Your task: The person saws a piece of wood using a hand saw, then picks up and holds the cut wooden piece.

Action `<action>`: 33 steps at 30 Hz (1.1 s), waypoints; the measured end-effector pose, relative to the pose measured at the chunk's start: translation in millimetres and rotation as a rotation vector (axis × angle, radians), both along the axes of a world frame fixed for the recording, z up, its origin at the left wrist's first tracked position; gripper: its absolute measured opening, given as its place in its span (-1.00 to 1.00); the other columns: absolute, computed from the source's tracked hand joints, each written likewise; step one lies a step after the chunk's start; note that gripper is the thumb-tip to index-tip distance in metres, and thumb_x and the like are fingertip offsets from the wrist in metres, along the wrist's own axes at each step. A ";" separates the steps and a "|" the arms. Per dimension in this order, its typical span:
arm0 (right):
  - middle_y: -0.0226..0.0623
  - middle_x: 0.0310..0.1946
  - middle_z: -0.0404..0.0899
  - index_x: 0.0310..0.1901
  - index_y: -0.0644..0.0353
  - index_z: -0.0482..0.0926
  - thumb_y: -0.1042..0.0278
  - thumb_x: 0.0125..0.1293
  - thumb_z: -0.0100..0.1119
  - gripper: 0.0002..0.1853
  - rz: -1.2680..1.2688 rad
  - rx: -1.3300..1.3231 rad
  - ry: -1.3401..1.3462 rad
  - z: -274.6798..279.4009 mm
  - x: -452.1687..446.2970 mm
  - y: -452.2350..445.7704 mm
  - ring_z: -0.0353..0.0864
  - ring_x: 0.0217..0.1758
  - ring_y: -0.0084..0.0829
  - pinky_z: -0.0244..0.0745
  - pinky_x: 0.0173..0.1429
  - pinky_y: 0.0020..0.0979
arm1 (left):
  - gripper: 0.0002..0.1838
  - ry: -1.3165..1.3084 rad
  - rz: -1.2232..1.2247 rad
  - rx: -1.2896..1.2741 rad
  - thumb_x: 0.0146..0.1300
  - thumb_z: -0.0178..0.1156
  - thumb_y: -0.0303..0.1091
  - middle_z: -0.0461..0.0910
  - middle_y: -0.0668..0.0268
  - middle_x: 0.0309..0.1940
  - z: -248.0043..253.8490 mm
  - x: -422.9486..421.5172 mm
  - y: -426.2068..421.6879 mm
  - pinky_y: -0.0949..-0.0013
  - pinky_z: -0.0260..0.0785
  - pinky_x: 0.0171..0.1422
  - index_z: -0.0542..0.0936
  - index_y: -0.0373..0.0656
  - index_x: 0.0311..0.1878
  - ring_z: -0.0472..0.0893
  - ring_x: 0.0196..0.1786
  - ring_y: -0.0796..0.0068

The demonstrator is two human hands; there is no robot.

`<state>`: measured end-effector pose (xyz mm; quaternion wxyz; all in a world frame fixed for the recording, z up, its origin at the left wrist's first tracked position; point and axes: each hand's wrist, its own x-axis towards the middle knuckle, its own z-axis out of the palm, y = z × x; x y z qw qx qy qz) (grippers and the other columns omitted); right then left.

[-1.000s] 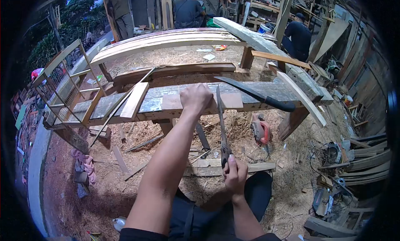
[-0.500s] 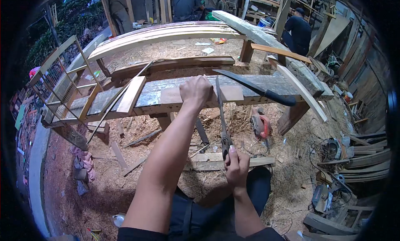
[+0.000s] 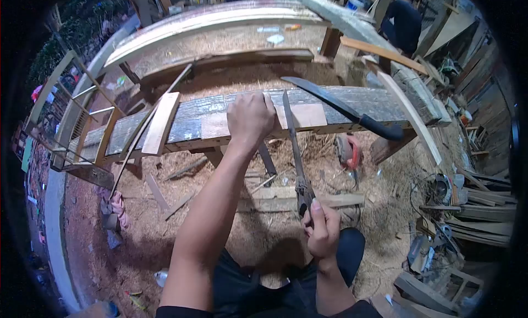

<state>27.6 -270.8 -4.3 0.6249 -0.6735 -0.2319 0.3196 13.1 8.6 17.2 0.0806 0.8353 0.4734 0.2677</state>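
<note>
A short, flat wooden board [image 3: 309,115] lies along the weathered bench [image 3: 214,102]. My left hand [image 3: 251,120] is closed over the board, knuckles up, its fingertips hidden. My right hand [image 3: 323,230] is wrapped around the handle of a handsaw [image 3: 293,145], whose blade is seen nearly edge-on. That blade points away from me and crosses the board just right of my left hand. To the right, a large knife [image 3: 335,104] with a black handle rests on the bench, its handle sticking out past the near edge.
A loose wood strip [image 3: 161,123] and a wooden frame with wires [image 3: 93,112] sit on the bench's left part. Below it, a red-handled power tool [image 3: 347,151] stands among shavings. Long planks [image 3: 220,22] lie beyond. A person [image 3: 401,24] crouches at the back right.
The camera view has tilted down and shifted slightly. My right hand and the saw have come a little toward me, while my left hand stays on the board.
</note>
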 end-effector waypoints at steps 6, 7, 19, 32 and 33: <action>-0.53 -0.66 0.33 -0.51 0.26 0.48 0.13 0.61 0.00 -0.50 0.084 -0.145 0.162 40.6 3.7 7.3 0.27 -0.58 -0.67 0.13 -0.47 -0.47 | -0.60 0.120 0.131 -0.184 0.40 0.14 -0.04 0.72 0.11 -0.25 7.3 8.6 5.9 0.01 0.37 0.20 0.75 -0.20 -0.26 0.66 -0.05 0.07; -0.53 -0.65 0.33 -0.49 0.26 0.49 0.13 0.62 0.00 -0.51 0.109 -0.188 0.235 50.8 5.7 10.4 0.27 -0.57 -0.68 0.12 -0.46 -0.48 | -0.62 0.099 0.137 -0.194 0.40 0.14 -0.07 0.70 0.13 -0.25 10.9 9.2 6.7 0.01 0.33 0.22 0.74 -0.21 -0.24 0.65 -0.04 0.09; -0.43 -0.69 0.38 -0.57 0.29 0.46 0.11 0.59 0.05 -0.45 0.038 -0.374 0.083 60.6 14.2 19.8 0.34 -0.56 -0.60 0.19 -0.44 -0.39 | -0.61 0.173 0.405 0.061 0.34 0.10 -0.18 0.54 0.04 0.21 2.0 31.1 18.7 -0.30 0.17 0.37 0.62 -0.10 0.16 0.40 0.41 0.11; -0.41 -0.68 0.41 -0.57 0.31 0.45 0.08 0.58 0.08 -0.44 0.023 -0.541 0.185 99.5 33.8 46.6 0.39 -0.54 -0.58 0.23 -0.41 -0.39 | -0.56 0.337 0.304 -0.252 0.23 0.10 -0.30 0.53 0.30 0.30 17.8 37.0 29.2 -0.48 -0.10 0.55 0.60 0.05 0.20 0.31 0.52 0.16; -0.40 -0.68 0.41 -0.56 0.32 0.45 0.08 0.58 0.08 -0.44 0.054 -0.578 0.161 102.7 36.0 50.2 0.39 -0.54 -0.58 0.23 -0.41 -0.39 | -0.56 0.345 0.304 -0.241 0.23 0.10 -0.30 0.53 0.30 0.29 17.7 36.8 29.4 -0.48 -0.11 0.56 0.60 0.05 0.20 0.32 0.51 0.16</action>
